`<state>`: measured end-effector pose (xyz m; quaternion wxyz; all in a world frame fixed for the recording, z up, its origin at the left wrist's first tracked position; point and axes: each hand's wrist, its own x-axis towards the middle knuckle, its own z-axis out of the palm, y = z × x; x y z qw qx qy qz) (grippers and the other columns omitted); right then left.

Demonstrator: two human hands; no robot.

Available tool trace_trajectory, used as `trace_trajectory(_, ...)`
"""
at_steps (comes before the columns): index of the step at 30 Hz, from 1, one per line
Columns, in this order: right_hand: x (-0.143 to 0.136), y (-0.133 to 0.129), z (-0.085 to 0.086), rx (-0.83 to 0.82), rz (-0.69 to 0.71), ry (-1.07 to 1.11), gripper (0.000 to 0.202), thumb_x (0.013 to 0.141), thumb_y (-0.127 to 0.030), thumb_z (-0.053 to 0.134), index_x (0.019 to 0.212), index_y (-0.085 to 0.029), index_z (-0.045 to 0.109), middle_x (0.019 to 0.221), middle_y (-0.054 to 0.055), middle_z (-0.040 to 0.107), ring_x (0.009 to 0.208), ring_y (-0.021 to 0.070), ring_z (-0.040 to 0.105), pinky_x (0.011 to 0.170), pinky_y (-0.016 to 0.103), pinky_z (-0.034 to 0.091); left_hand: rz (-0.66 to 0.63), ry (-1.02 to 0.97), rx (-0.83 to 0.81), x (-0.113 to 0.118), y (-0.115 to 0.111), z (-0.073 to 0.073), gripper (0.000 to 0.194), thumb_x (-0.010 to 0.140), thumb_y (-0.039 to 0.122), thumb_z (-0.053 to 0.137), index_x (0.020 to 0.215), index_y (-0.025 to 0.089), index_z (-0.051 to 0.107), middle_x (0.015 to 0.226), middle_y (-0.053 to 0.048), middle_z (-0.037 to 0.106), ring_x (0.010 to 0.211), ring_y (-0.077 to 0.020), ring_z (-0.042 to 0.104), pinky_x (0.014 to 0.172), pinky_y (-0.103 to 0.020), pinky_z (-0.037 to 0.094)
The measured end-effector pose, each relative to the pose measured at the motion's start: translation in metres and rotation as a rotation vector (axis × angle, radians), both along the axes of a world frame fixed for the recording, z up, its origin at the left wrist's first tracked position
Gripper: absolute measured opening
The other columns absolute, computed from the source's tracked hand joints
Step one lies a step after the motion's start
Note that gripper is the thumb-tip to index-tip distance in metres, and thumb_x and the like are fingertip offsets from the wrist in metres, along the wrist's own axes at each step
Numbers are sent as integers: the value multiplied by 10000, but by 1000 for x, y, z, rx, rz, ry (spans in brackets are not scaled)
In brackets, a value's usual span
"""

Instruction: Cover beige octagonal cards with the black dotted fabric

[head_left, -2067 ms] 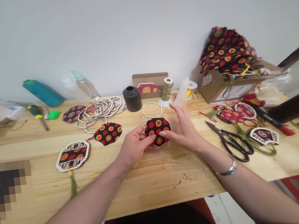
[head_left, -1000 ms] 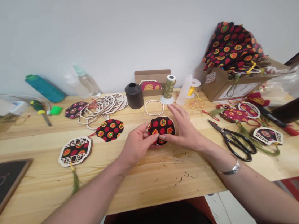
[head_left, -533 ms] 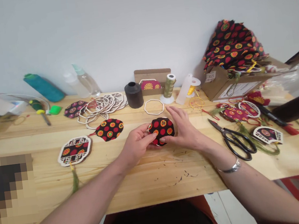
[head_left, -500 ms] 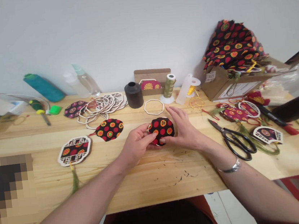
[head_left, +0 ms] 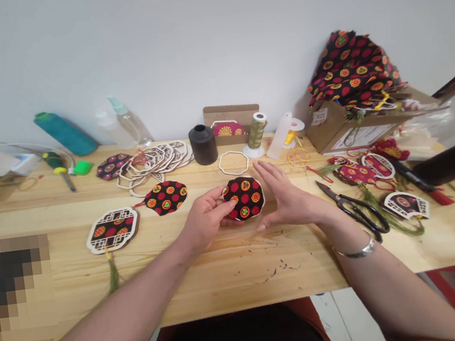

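My left hand (head_left: 211, 212) pinches the left edge of a scalloped, fabric-covered piece (head_left: 244, 198), black with red dots and orange flowers and a pale rim. My right hand (head_left: 282, 194) is open just to its right, fingers and thumb spread, holding nothing. Beyond the piece lies a thin pale scalloped frame (head_left: 234, 162). A similar cut of patterned fabric (head_left: 166, 197) with a red cord lies left of my left hand. Farther left rests a lattice-fronted ornament (head_left: 113, 229) with a green tassel.
Black scissors (head_left: 354, 207) lie right of my right forearm, near several tasselled ornaments (head_left: 356, 170). Stacked lattice frames (head_left: 160, 162), a black thread cone (head_left: 203, 144), a green thread spool (head_left: 256, 131) and a white bottle (head_left: 280, 136) stand behind. A cardboard box (head_left: 341, 129) holds patterned fabric.
My right hand has come off the fabric-covered piece, its thumb moving right and away. The piece stays in my left hand, showing more of its face.
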<state>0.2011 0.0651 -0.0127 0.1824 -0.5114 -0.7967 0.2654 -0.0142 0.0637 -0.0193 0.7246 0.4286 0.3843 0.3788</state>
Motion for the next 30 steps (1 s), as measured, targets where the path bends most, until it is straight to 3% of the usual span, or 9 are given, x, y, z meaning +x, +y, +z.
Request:
trace_trajectory(4, -5, 1, -1, 76, -141, 73, 1124, 625, -694, 680, 1502, -192, 189, 1547, 176, 201, 1438, 344, 130, 1141, 567, 193, -5, 2, 6, 0, 0, -1, 274, 748, 270, 719, 1003, 179, 679, 866, -44, 747, 745, -189, 691, 638, -325, 603)
trace_trajectory(8, -9, 1, -1, 81, -198, 44, 1089, 653, -660, 676, 1482, -105, 240, 1533, 206, 226, 1428, 337, 146, 1153, 528, 194, -15, 6, 9, 0, 1, -1, 282, 750, 268, 717, 1014, 178, 673, 885, -47, 745, 766, -187, 689, 635, -318, 604)
trace_trajectory(14, 0, 5, 2, 117, -215, 98, 936, 689, -507, 698, 1459, -147, 308, 1510, 189, 295, 1396, 347, 238, 1122, 528, 247, 13, -2, 22, 0, 1, 1, 288, 751, 255, 715, 1014, 148, 670, 776, -36, 727, 709, -174, 680, 617, -321, 608)
trace_trajectory(16, 3, 8, 4, 147, -277, 202, 717, 758, -454, 627, 1381, -156, 434, 1414, 182, 442, 1272, 326, 428, 1018, 495, 387, 31, -7, 22, -1, 2, 2, 301, 749, 253, 716, 1024, 140, 668, 773, -38, 726, 705, -177, 682, 611, -324, 610)
trace_trajectory(18, 4, 9, 6, 74, -335, 306, 452, 825, -438, 530, 1159, -143, 612, 1126, 157, 641, 974, 262, 602, 822, 416, 489, 42, -14, 23, -1, 2, 2, 304, 751, 252, 714, 1029, 138, 668, 779, -41, 729, 715, -183, 686, 605, -323, 611)
trace_trajectory(19, 3, 9, 7, 0, -339, 338, 385, 846, -443, 492, 1012, -140, 661, 945, 125, 679, 813, 219, 612, 728, 374, 491, 42, -18, 24, -1, 2, 2, 305, 753, 251, 713, 1033, 139, 667, 788, -43, 733, 722, -184, 689, 604, -322, 612)
trace_trajectory(22, -2, 7, 11, -213, -266, 348, 394, 850, -481, 487, 717, -147, 649, 630, 34, 599, 579, 134, 500, 577, 295, 409, 34, -23, 28, 0, 2, 2, 323, 762, 248, 708, 1065, 148, 661, 819, -46, 741, 730, -178, 689, 605, -314, 613)
trace_trajectory(25, -8, 3, 12, -304, -220, 343, 383, 808, -492, 553, 640, -154, 618, 568, -6, 525, 528, 100, 402, 508, 266, 315, 24, -13, 32, 0, 2, 1, 328, 769, 251, 706, 1077, 149, 660, 820, -46, 743, 721, -167, 684, 610, -309, 614)
trace_trajectory(30, -11, 2, 12, -385, -257, 371, 366, 751, -476, 623, 565, -166, 569, 512, -39, 455, 492, 82, 329, 467, 254, 240, -8, -4, 35, 0, 2, 0, 346, 774, 261, 707, 1095, 142, 658, 793, -46, 739, 713, -160, 679, 625, -308, 616)
